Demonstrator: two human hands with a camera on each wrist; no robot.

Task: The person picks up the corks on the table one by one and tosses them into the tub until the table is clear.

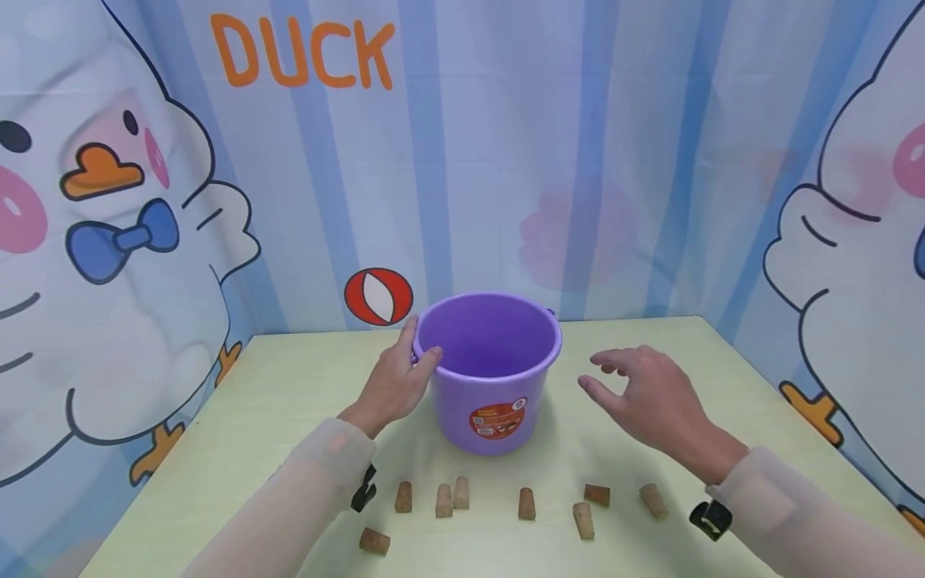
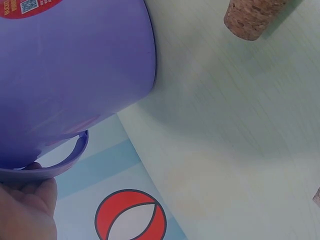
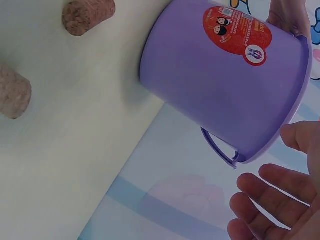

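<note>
A purple bucket [image 1: 499, 409] stands upright on the table with a red round label on its front. My left hand [image 1: 393, 377] grips its rim on the left side, thumb over the edge. In the left wrist view the bucket's handle [image 2: 80, 147] curves down beside the fingers of that hand. To the right of the bucket, my right hand [image 1: 654, 397] is held apart from it, with its fingers spread and loosely bent and nothing in them. In the right wrist view its fingers [image 3: 285, 200] are close to the bucket's rim and handle.
Several corks lie scattered along the front of the pale table [image 1: 303, 377], among them one cork [image 1: 527, 504] in the middle and another cork [image 1: 654, 501] below my right hand. A striped curtain [image 1: 491, 160] with duck pictures hangs behind the table.
</note>
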